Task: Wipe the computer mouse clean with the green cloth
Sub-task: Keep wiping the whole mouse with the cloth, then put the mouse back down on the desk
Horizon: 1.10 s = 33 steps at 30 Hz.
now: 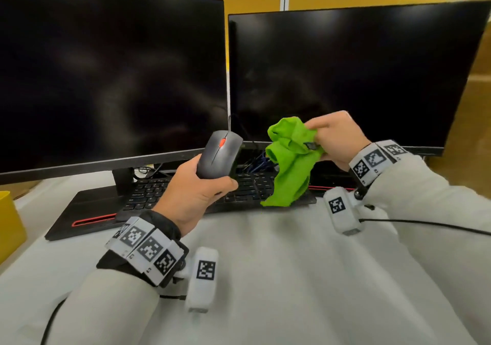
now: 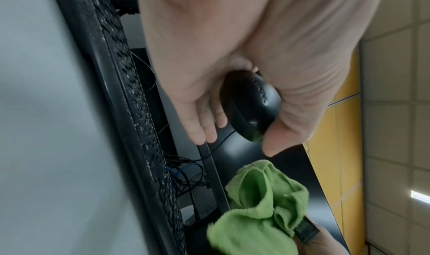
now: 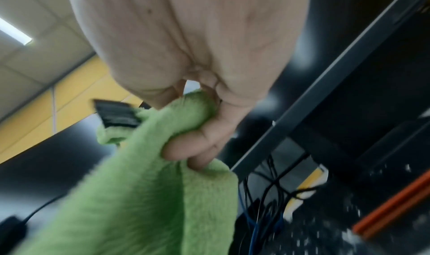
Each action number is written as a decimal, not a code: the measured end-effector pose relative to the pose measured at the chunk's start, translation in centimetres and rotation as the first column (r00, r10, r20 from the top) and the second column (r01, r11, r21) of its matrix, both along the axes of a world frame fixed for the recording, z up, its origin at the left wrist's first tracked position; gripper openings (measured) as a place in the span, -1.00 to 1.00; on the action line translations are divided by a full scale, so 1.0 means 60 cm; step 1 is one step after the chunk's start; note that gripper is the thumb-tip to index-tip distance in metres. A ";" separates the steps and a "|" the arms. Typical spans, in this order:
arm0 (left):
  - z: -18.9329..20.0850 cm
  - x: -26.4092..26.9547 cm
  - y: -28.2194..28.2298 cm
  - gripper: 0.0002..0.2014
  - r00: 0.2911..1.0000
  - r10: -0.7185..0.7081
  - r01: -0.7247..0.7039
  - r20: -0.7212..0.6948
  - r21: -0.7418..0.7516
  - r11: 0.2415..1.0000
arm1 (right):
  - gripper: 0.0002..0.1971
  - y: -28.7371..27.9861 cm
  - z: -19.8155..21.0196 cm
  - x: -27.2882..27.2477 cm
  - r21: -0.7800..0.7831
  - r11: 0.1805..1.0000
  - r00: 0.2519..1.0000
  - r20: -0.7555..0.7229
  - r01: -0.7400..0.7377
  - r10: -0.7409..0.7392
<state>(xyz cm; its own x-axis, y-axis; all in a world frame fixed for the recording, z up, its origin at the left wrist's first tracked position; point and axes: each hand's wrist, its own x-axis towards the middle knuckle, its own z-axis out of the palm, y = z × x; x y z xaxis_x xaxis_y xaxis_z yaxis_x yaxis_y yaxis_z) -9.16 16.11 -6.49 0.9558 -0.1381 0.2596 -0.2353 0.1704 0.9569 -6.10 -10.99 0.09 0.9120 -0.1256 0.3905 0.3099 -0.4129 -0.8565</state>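
A black wired mouse [image 1: 218, 154] with an orange-red wheel is held up above the keyboard in my left hand [image 1: 193, 191], thumb on its near side and fingers curled beneath. The left wrist view shows the mouse [image 2: 251, 104] gripped between thumb and fingers [image 2: 204, 122]. To its right, my right hand [image 1: 335, 138] grips the bunched green cloth [image 1: 290, 161], which hangs down with a dark label near the fingers. In the right wrist view the cloth [image 3: 144, 194] is squeezed in the curled fingers [image 3: 197, 148]. Cloth and mouse are a short gap apart.
Two dark monitors [image 1: 111, 79] [image 1: 353, 79] stand close behind the hands. A black keyboard [image 1: 186, 193] lies under them on the white-covered desk [image 1: 279, 278]. Cables [image 1: 255, 162] tangle between the monitor stands. A yellow box [image 1: 8, 222] sits at the left edge.
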 end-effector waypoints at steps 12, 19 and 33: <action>0.029 -0.001 -0.123 -0.42 0.997 -0.072 0.071 0.027 0.055 0.996 | -0.76 -0.070 0.002 0.017 -0.507 0.860 0.972 -0.169 0.054 -0.161; 0.005 0.012 -0.115 -0.50 0.999 -0.040 0.033 0.036 0.182 0.983 | -0.63 -0.073 -0.045 0.069 -0.733 0.675 0.906 -0.340 -0.086 -0.254; -0.001 0.010 -0.112 -0.49 0.998 -0.034 0.021 0.045 0.272 0.962 | -0.67 -0.094 -0.085 0.121 -0.873 0.479 0.856 -0.313 -0.090 -0.411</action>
<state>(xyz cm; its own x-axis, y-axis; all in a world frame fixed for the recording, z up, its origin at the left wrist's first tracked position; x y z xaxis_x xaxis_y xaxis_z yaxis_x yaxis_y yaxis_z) -8.56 9.40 -6.55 0.9378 -0.2358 0.2549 -0.2816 -0.0870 0.9556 1.16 -16.63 -5.00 0.9908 -0.1318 -0.0303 -0.1334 -0.9895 -0.0563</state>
